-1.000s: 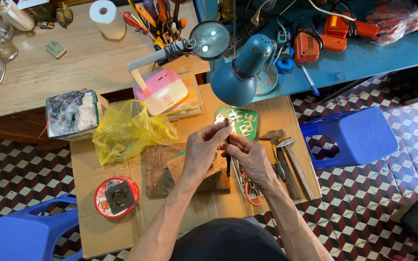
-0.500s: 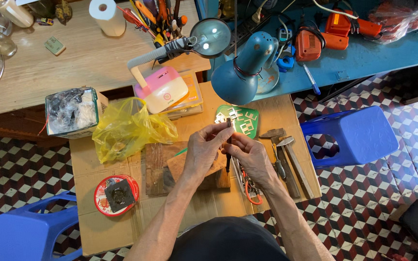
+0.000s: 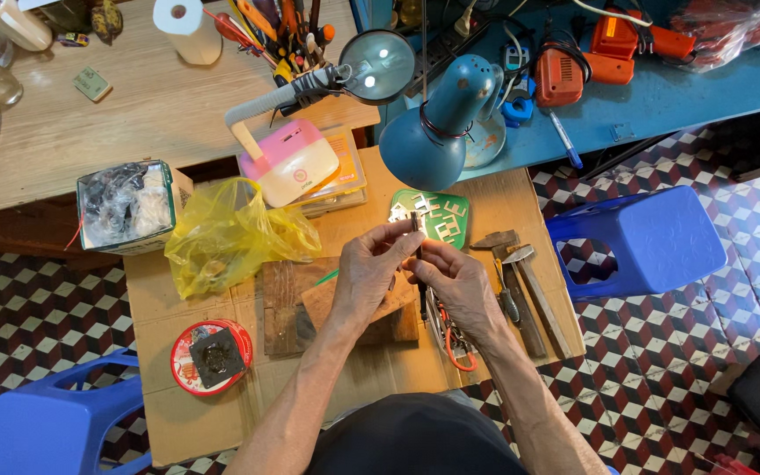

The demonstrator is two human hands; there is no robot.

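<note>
While a cardboard-covered surface (image 3: 222,422) fills mid-frame, a blue stool (image 3: 639,237) stands at right and a yellow plastic bag (image 3: 222,233) lies left of centre. Wooden block (image 3: 310,303) under the wrists. Blue lamp (image 3: 437,132) above centre. Left hand (image 3: 371,273) and right hand (image 3: 459,281) meet at centre, fingertips of both pinching a small dark metal piece (image 3: 415,230). Hammers (image 3: 516,273) just right of the hands.
</note>
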